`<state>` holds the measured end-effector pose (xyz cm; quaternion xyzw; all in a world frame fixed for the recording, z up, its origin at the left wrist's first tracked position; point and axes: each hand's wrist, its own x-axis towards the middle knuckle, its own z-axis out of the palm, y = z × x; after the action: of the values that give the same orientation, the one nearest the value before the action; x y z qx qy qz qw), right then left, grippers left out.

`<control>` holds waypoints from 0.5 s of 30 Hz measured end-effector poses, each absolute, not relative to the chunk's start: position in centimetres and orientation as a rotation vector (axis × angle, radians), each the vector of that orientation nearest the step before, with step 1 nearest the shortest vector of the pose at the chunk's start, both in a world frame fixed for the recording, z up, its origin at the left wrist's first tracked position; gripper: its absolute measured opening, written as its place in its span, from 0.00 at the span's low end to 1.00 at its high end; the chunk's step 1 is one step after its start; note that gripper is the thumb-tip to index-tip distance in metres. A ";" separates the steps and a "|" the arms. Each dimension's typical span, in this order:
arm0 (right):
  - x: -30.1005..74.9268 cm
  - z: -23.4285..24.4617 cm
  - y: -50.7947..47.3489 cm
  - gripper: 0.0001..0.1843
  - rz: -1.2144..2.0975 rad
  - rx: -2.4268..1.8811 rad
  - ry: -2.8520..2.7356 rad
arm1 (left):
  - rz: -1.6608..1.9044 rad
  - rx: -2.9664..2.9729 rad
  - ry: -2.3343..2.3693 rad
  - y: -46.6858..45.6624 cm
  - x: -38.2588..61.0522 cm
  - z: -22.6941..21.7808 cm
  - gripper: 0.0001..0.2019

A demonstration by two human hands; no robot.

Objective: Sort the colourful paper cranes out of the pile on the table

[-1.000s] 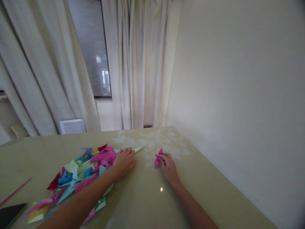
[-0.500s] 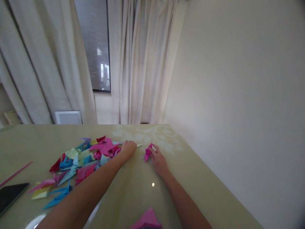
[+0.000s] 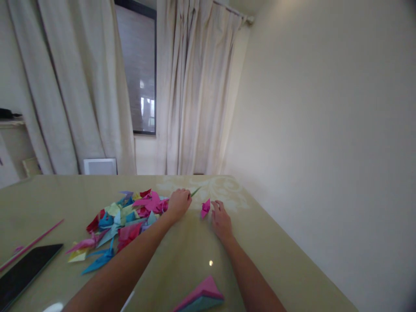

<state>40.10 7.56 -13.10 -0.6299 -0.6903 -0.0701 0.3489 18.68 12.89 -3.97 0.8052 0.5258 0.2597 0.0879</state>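
Note:
My left hand [image 3: 180, 203] is closed on a green folded paper piece, and only its pointed tip [image 3: 196, 191] shows beyond the fingers. A small pink origami piece [image 3: 206, 208] stands on the table just left of my right hand [image 3: 222, 219]. That hand is open, its fingers curved and a little apart from the pink paper. Beside my left hand lies a pile of origami cranes [image 3: 118, 221] in pink, blue, red, yellow and pale green; my left forearm hides part of it.
A pink and blue folded paper [image 3: 203, 295] lies at the near edge. On the left are a black phone-like slab [image 3: 30, 271] and a thin pink stick [image 3: 35, 242]. The table [image 3: 276, 268] runs along a pale wall [image 3: 325, 130]; curtains [image 3: 195, 95] hang behind.
My right hand has let go of the pink origami piece and drawn slightly right of it. The green tip in my left hand now points more upward. The view has tilted up a little.

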 end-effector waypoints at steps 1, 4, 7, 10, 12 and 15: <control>40.1 -13.0 7.5 0.23 -0.196 -1.597 -1.769 | 0.871 2.333 1.532 12.4 18.4 -3.3 0.11; 40.2 -12.6 6.9 0.18 -0.220 -1.458 -1.727 | 1.102 2.163 1.339 10.1 16.9 -1.5 0.12; 40.0 -12.1 4.7 0.17 -0.234 -1.309 -1.692 | 1.230 2.021 1.151 6.0 14.7 -0.7 0.14; 39.3 -11.0 0.0 0.18 -0.253 -1.160 -1.713 | 1.255 1.815 1.060 0.8 13.2 -1.5 0.18; 38.4 -9.9 -4.1 0.26 -0.322 -0.946 -1.887 | 1.165 1.480 0.975 -2.7 13.2 -3.0 0.19; 37.2 -8.0 -9.9 0.38 -0.483 -0.806 -2.168 | 0.993 1.164 0.833 -6.9 14.4 -6.1 0.21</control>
<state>37.17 -9.90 -8.04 -0.3156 -0.8489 -0.1892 0.3795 14.44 -6.91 -6.11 0.5112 0.3659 0.4362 0.6438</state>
